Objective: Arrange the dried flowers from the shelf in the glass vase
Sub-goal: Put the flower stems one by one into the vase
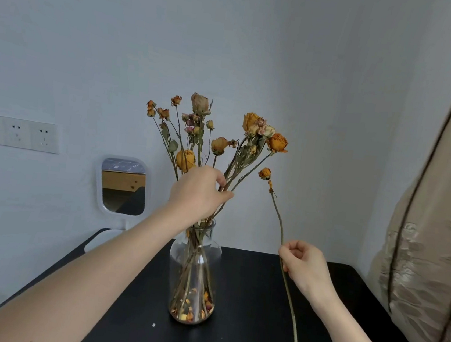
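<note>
One brittle stem (278, 213) pinched in the right hand (303, 267) may snap entering the vase (177, 263), crowded by the bunch (252, 126) the left hand (198, 190) grips

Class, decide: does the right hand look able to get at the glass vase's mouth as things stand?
Probably yes, tightly: the right hand, pinching a single stem, is beside the glass vase, nothing between, but the left hand grips the stems above the mouth.
</note>
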Demonstrator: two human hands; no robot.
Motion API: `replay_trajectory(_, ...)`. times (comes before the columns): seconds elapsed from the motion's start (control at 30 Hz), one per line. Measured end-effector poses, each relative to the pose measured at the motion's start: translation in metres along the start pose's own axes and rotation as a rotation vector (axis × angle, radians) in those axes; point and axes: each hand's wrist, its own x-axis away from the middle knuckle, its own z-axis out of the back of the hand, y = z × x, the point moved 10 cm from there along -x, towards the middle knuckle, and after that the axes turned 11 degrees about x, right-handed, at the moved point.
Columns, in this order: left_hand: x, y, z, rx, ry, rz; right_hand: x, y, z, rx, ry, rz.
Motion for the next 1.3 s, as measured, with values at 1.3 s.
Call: replay_trajectory(1.3,0.045,-0.126,-0.081,0.621,-0.052,0.222,-0.018,-0.169,0.13,-0.423,0.499,0.414)
